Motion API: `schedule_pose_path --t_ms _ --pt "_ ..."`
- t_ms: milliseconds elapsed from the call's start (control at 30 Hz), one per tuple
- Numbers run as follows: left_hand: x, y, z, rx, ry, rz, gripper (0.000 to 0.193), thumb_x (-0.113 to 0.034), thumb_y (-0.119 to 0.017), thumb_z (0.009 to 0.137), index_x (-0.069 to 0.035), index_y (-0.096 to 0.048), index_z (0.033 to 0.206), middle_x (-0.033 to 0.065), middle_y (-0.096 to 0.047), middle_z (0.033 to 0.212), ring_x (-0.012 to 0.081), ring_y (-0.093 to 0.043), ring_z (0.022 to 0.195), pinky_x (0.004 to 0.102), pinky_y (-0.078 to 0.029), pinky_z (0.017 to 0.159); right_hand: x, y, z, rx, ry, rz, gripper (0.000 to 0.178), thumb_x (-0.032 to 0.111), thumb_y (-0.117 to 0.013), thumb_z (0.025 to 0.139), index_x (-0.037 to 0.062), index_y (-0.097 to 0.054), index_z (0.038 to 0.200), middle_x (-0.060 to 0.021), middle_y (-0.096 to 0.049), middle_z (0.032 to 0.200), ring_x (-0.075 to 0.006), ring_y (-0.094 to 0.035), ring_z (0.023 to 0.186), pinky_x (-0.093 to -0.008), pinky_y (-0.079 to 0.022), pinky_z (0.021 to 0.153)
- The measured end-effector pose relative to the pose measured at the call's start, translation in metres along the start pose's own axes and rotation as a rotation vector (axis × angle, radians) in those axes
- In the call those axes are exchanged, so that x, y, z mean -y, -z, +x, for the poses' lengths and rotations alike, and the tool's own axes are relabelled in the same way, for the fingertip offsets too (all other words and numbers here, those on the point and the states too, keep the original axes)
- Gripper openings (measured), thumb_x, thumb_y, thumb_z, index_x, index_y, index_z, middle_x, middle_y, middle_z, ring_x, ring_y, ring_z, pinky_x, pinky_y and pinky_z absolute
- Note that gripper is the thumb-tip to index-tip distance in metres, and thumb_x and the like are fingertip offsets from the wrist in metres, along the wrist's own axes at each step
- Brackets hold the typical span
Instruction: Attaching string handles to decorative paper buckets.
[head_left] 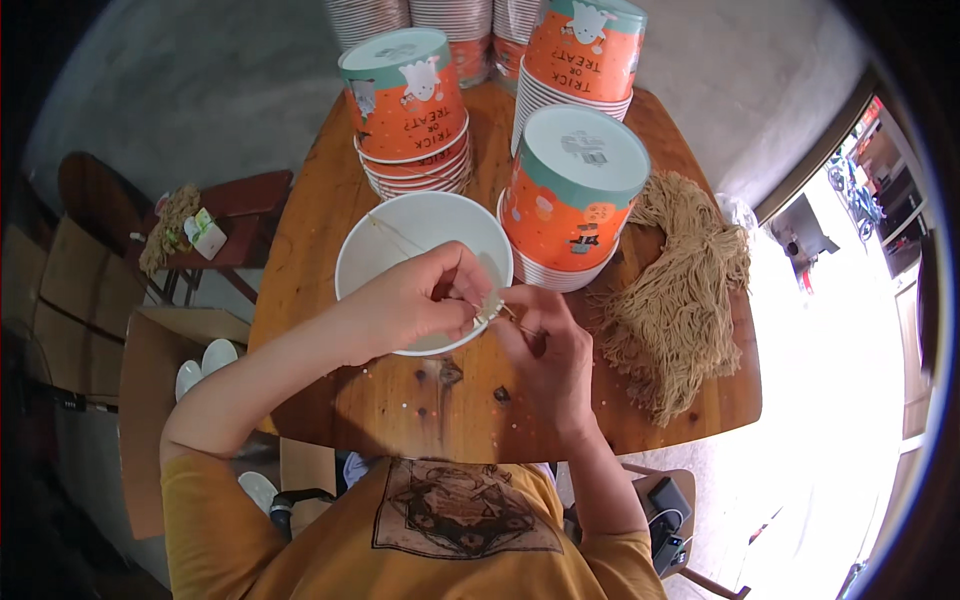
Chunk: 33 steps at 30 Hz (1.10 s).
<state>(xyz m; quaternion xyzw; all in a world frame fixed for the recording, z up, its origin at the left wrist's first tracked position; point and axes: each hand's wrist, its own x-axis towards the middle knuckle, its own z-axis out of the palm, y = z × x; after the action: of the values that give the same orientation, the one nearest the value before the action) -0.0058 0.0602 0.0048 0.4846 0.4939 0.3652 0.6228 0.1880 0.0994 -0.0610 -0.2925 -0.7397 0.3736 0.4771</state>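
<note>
A white-lined paper bucket (365,240) stands mouth up at the middle of the wooden table. My left hand (410,300) reaches over its opening, fingertips pinched together at the right part of the rim; what they grip is too small to make out. Just outside that rim my right hand (550,345) is closed on a thin tan cord, whose short end shows between thumb and fingers. The two sets of fingertips almost meet. Inside the bucket a thin pale cord (395,234) runs slantwise across the wall. Small whitish bits show at the rim between my hands.
Upside-down stacks of orange printed buckets stand behind at left (405,100), right (575,190) and far right (580,60). A bundle of tan cords (680,300) lies at the table's right. A cardboard box (150,400) and a dark red bench (240,205) stand to the left.
</note>
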Motion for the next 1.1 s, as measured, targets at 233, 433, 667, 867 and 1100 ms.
schedule_pose_path --t_ms 233,433,667,867,1100 --pt "-0.005 -0.014 -0.008 -0.110 -0.262 0.562 0.036 0.006 -0.057 0.092 -0.004 -0.047 0.125 0.0029 -0.054 0.095 0.0122 -0.055 0.087 0.0273 -0.049 0.080 0.011 0.001 0.009 0.024 0.042 -0.163 0.018 0.009 -0.076 0.081 0.0086 -0.062 0.092 -0.0069 -0.063 0.072 -0.0234 -0.060 0.063 -0.0364 -0.050 0.059" --pt "-0.001 -0.014 -0.007 -0.141 -0.361 0.671 0.044 0.010 -0.058 0.088 -0.005 -0.047 0.128 0.0049 -0.054 0.095 0.0130 -0.056 0.087 0.0283 -0.050 0.082 0.009 0.000 0.011 0.026 0.120 -0.182 0.016 0.008 -0.075 0.081 0.0087 -0.061 0.090 -0.0069 -0.062 0.070 -0.0249 -0.061 0.064 -0.0375 -0.049 0.058" --pt "0.005 -0.015 -0.007 -0.194 -0.443 0.679 0.054 0.010 -0.057 0.083 -0.008 -0.046 0.133 0.0079 -0.052 0.095 0.0185 -0.056 0.081 0.0332 -0.048 0.072 0.013 -0.004 0.009 0.044 0.092 -0.199 0.017 0.006 -0.075 0.079 0.0074 -0.061 0.089 -0.0052 -0.053 0.063 -0.0228 -0.056 0.059 -0.0374 -0.047 0.054" --pt "0.005 -0.016 -0.005 -0.202 -0.532 0.746 0.051 0.009 -0.057 0.084 -0.007 -0.046 0.131 0.0095 -0.049 0.100 0.0202 -0.055 0.084 0.0337 -0.049 0.073 0.007 -0.006 0.009 0.013 0.115 -0.163 0.018 0.006 -0.075 0.079 0.0068 -0.061 0.090 -0.0054 -0.053 0.064 -0.0223 -0.056 0.058 -0.0365 -0.046 0.053" --pt "0.010 -0.017 -0.007 -0.274 -0.563 0.855 0.024 0.008 -0.060 0.083 -0.001 -0.052 0.103 0.0114 -0.045 0.102 0.0241 -0.056 0.085 0.0339 -0.049 0.073 0.005 -0.007 0.006 0.011 0.179 -0.219 0.020 0.005 -0.075 0.079 0.0068 -0.060 0.091 -0.0068 -0.058 0.069 -0.0236 -0.059 0.062 -0.0364 -0.048 0.055"
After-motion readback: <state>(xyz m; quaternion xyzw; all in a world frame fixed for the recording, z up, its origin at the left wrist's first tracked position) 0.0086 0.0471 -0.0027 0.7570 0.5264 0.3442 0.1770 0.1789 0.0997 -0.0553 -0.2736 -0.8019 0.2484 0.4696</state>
